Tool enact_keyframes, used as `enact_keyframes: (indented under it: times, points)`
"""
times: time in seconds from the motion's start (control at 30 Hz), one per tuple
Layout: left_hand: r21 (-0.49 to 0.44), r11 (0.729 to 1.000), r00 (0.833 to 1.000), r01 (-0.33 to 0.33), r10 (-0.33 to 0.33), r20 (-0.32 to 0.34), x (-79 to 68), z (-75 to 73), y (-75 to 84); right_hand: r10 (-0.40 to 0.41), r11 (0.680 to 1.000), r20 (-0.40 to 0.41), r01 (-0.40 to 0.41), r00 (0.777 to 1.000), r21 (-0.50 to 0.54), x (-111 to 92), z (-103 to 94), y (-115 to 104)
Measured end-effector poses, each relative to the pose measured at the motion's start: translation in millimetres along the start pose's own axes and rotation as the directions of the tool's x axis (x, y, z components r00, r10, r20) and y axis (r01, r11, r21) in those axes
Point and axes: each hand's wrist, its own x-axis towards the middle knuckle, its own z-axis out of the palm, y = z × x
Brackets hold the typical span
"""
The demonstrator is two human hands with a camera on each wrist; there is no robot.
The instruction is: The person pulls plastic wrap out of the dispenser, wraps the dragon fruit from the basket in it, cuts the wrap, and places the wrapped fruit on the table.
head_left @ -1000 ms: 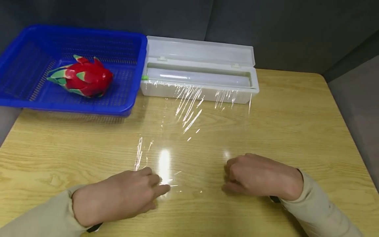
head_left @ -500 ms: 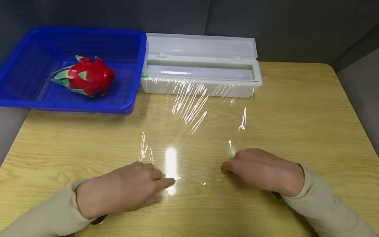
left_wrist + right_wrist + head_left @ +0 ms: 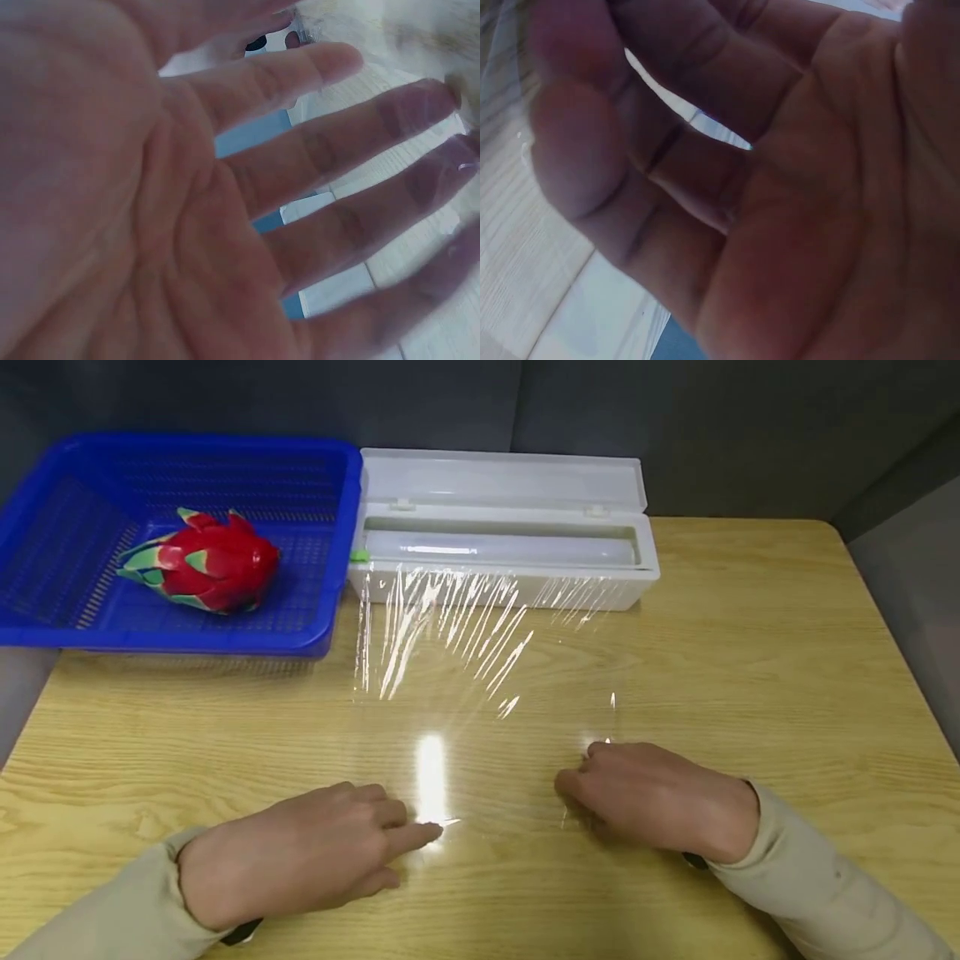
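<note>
Clear plastic wrap [image 3: 491, 652] runs from the roll [image 3: 517, 550] over the front of a white dispenser box [image 3: 498, 595] toward both hands, with bright creases near the box. My left hand [image 3: 292, 852] reaches over the wood at lower left, palm down. In the left wrist view its fingers [image 3: 330, 157] are straight and spread, with filmy glints on the fingertips. On the other side my right hand [image 3: 652, 797] pinches the wrap's near right part. Its thumb and fingers [image 3: 577, 150] are curled together in the right wrist view.
A blue basket [image 3: 202, 642] stands at the back left, holding a red dragon fruit [image 3: 217, 564]. It adjoins the dispenser box, whose lid [image 3: 502, 477] is raised against the dark partition [image 3: 675, 418]. A small green tab [image 3: 360, 556] sits at the box's left end.
The wrap's creases have shifted, with longer bright streaks now at the box's front left. Both hands have stayed nearly in place, the right one's fingers moving slightly left.
</note>
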Motion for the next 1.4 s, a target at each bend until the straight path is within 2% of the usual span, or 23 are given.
enact_keyframes:
  times: [0.13,0.33,0.47,0.57,0.73,0.9,1.13,1.4]
  points:
    - [-0.004,1.0,1.0,0.017,-0.017,0.016,0.6,-0.3,1.8,0.006,1.0,0.011,-0.006,1.0,0.02,-2,-0.5,1]
    - [0.057,0.998,1.0,-0.02,0.02,-0.012,-0.4,-1.7,4.2,0.001,0.999,0.007,-0.001,1.0,0.032,-2,-0.7,2]
    - [0.098,0.994,0.998,-0.036,0.041,-0.055,-1.8,-2.8,6.7,-0.003,0.999,0.0,0.003,1.0,0.037,-2,-0.7,1]
    - [0.13,0.991,0.997,-0.032,0.042,-0.068,-3.6,-3.1,8.5,0.005,0.999,0.01,-0.005,1.0,0.05,-2,-1.1,1]
    - [0.12,0.993,1.0,0.003,-0.001,-0.009,-8.7,-0.4,10.3,0.035,0.997,0.053,-0.039,0.998,0.069,-2,-2.0,0]
    - [0.129,0.992,1.0,0.01,-0.013,0.025,-14.4,4.0,9.0,0.042,0.996,0.067,-0.047,0.997,0.071,0,-2.7,-1]
    - [0.081,0.997,0.999,0.017,-0.021,0.041,-20.0,8.5,3.5,0.032,0.996,0.074,-0.037,0.997,0.075,0,-3.3,0]
    - [-0.022,0.999,0.999,0.044,-0.044,-0.001,-31.0,11.5,-2.7,0.04,0.995,0.107,-0.049,0.993,0.084,2,-5.7,0]
